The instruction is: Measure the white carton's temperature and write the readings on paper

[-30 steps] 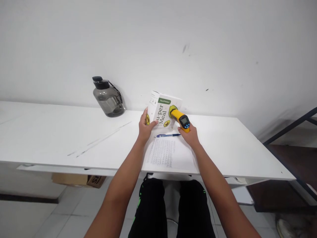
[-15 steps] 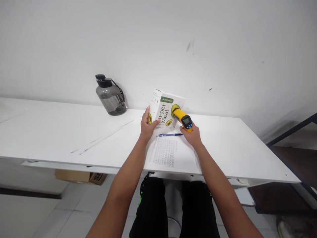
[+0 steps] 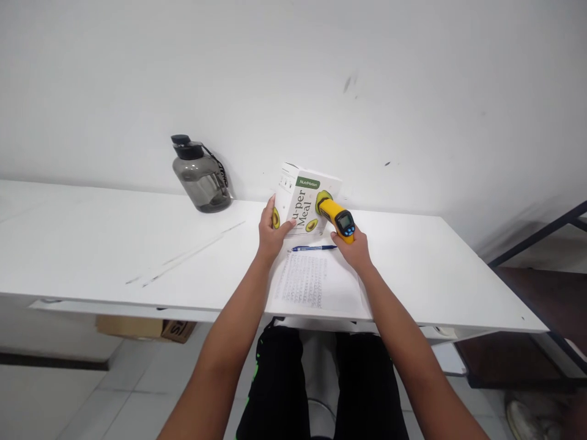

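My left hand (image 3: 274, 231) grips a white meal box (image 3: 287, 198) by its left side, thumb on the front. The box is printed with avocados and stands tilted near the wall. In my right hand (image 3: 355, 249) is a yellow and black infrared thermometer (image 3: 337, 217), its nose pointed at the box front; whether it touches cannot be made out. Its small screen and blue buttons face me. Below the box lies a blue pen (image 3: 314, 248) at the top of a sheet of paper (image 3: 339, 293) covered in rows of handwriting.
A grey water bottle (image 3: 202, 183) with a black lid stands against the wall, to the left on the white table (image 3: 92, 244). Under the table is a cardboard box (image 3: 131, 326). A dark-framed shelf (image 3: 541, 238) is at the right.
The view has shifted slightly, so everything sits a little further left. Both hands keep their holds on the box and the thermometer.
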